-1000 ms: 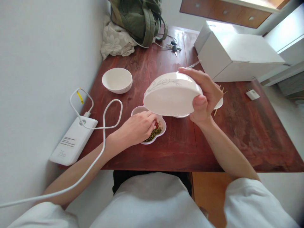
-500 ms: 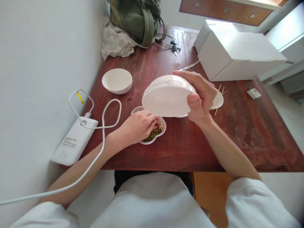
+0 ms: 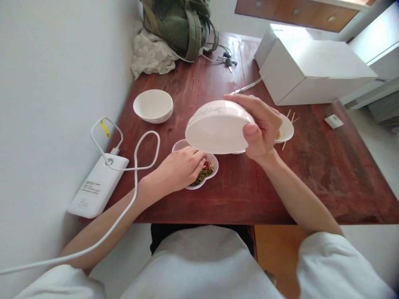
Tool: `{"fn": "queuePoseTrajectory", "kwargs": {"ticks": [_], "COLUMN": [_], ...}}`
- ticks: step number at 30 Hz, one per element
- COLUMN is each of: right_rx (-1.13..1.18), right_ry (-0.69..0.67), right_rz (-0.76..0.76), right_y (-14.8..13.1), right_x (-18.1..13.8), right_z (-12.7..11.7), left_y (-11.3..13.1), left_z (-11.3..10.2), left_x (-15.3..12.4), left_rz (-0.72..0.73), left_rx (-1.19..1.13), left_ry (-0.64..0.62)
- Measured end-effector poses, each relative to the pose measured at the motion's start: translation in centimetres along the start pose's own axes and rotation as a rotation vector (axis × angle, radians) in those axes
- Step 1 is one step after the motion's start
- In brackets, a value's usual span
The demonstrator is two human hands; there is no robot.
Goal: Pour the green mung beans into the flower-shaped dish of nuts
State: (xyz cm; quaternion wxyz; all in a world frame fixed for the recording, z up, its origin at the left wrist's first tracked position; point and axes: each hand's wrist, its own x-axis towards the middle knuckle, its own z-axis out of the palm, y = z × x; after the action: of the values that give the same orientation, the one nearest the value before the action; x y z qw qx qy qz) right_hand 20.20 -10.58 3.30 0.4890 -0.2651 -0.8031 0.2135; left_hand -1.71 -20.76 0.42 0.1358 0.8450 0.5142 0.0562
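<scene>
My right hand [image 3: 260, 128] grips a white bowl with a grey leaf pattern [image 3: 216, 128], held tilted in the air with its underside towards me, above the table. Below it, my left hand [image 3: 179, 168] reaches into a small flower-shaped white dish [image 3: 199, 172] of green beans with some red and pale bits, fingers curled together among the beans. What the fingertips hold is hidden. A second small dish [image 3: 285, 131] lies just behind my right hand, partly covered by it.
An empty white bowl [image 3: 152, 106] stands at the left of the red wooden table [image 3: 311, 174]. A white power bank [image 3: 98, 187] with a looping cable lies by the wall. Far end: green backpack [image 3: 183, 23], keys [image 3: 227, 60], white boxes [image 3: 311, 72]. Toothpicks lie near the second dish.
My right hand has lowered the tilted bowl slightly and shifted it a little left. My left hand stays in the bean dish with small finger movements.
</scene>
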Motion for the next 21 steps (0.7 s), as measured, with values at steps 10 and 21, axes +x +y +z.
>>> {"fn": "queuePoseTrajectory", "kwargs": {"ticks": [10,21], "right_rx": [-0.008,0.039], "right_ry": [0.013,0.039], "right_rz": [-0.049,0.033], "right_y": [-0.16,-0.89], "right_x": [0.23,0.48], "right_z": [-0.18,-0.1], "left_y": [-0.14,-0.36], "left_z": [0.28,0.09], "left_x": [0.16,0.19], "left_rz": [-0.005,-0.036], "left_rx": [0.049,0.04], "left_ry": [0.049,0.033]}}
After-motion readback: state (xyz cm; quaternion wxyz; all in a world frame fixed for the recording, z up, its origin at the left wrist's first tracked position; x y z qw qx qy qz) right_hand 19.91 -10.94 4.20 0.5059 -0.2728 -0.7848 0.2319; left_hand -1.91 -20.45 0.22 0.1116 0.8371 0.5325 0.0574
